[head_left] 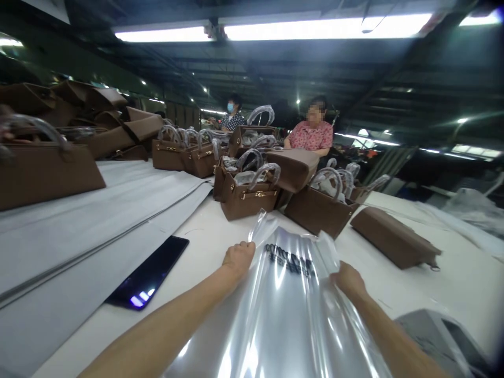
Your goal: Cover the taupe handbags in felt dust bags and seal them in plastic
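A large clear plastic bag [283, 315] with dark printing near its far end stretches between my hands. My left hand [239, 258] is closed on its left edge. On the opposite edge, my right hand [348, 278] grips the plastic with curled fingers. The far end of the bag stands up a little from the white table. Just beyond it sits a brown handbag [250, 200] with a gold clasp and wrapped handles. The near part of the bag runs out of view below.
A dark phone [151, 273] lies left of my arm, by white sheets [98, 226]. Brown handbags [323, 207] crowd the table's far side, and more are piled at left. A brown flat-sided piece [394, 237] lies at right, above a grey device [441, 336]. Two people [313, 134] are beyond.
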Demonstrator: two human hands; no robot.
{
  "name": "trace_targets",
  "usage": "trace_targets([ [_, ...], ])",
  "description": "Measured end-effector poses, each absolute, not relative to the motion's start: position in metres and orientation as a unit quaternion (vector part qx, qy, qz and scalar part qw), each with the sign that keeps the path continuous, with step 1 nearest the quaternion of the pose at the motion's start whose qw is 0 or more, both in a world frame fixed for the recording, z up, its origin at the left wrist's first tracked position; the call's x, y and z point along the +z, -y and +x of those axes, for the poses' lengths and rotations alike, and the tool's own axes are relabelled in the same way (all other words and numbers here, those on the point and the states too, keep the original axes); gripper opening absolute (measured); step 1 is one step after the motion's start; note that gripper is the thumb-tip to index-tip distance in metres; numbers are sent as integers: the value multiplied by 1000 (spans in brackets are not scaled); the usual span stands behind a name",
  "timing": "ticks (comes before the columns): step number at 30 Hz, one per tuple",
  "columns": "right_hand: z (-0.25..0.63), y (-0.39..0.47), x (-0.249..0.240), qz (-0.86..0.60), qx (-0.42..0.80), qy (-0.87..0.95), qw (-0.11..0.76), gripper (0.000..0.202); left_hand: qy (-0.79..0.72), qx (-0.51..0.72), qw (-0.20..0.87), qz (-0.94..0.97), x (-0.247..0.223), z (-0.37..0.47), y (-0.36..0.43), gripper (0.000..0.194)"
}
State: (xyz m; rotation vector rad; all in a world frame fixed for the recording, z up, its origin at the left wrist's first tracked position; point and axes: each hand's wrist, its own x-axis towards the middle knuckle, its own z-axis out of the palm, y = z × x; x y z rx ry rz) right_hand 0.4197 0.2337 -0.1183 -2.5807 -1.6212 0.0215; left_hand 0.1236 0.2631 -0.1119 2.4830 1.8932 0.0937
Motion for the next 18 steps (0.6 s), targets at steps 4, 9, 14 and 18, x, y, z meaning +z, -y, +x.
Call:
trace_targets([
  [4,376,-222,-119,-834,-33,550,16,30,-604,38,-1,796,-110,124,-263,30],
  [9,359,-213,-121,-820,-39,571,13,31,-611,53,13,790,-108,122,-260,35],
  [14,400,-220,-113,-855,13,517,36,25,-641,77,66,760,-110,104,-282,31],
  [18,427,-233,-111,-870,54,486,58,19,-655,102,107,741,-112,98,-311,24],
])
